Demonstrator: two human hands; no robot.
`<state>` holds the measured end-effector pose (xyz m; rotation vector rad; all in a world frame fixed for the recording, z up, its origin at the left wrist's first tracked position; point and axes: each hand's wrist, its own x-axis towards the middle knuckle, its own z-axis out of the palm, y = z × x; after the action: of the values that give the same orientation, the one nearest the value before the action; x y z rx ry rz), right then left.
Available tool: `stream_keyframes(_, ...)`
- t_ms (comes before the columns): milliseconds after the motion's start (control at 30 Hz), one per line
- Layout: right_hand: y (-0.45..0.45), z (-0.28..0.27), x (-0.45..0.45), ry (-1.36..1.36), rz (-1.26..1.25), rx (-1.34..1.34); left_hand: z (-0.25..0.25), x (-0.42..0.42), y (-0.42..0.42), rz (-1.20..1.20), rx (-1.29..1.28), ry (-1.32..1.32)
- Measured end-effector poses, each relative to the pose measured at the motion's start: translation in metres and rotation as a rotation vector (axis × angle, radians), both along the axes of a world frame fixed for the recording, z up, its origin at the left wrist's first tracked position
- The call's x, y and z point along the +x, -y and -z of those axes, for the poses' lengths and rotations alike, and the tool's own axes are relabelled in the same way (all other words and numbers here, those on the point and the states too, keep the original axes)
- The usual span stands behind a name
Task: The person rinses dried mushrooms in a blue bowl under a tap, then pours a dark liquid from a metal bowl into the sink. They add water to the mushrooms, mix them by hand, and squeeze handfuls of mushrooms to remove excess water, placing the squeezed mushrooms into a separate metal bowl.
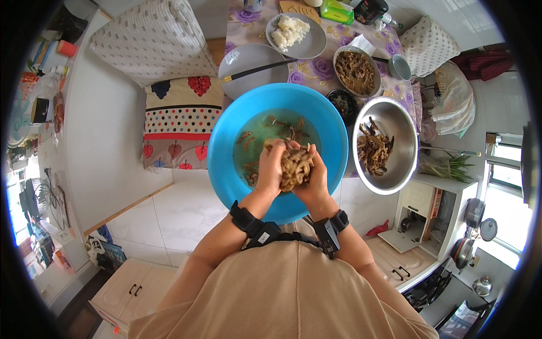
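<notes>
My left hand [272, 167] and my right hand [311, 178] press from both sides on a clump of wet brown food strips [296, 167]. They hold it over a large blue plastic basin [220, 148]. Greenish, cloudy water [264, 123] fills the lower part of the basin, and loose brown pieces [245, 142] lie in it. To the right, a stainless steel bowl [402, 140] holds a heap of similar brown strips [374, 152]. Exactly what food the strips are cannot be told.
Behind the basin, the flowered tablecloth [324, 68] bears a grey plate [250, 63] with chopsticks [258, 71], a plate of rice [290, 31], a bowl of cooked brown food [355, 72], a dark bowl [343, 106] and a small grey bowl [399, 67]. A cushioned seat [182, 123] stands at left.
</notes>
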<state>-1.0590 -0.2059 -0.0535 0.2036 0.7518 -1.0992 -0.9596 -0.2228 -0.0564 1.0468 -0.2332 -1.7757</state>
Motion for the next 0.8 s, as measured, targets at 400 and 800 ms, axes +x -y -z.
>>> stream_keyframes(400, -0.001, 0.001, -0.003, -0.093, 0.071, -0.014, -0.033, -0.001, -0.008, 0.169, -0.865, 0.967)
stream_keyframes(800, -0.015, 0.062, -0.010, -0.492, 0.014, -0.556, -0.035, -0.016, -0.007, 0.089, -1.124, 1.143)
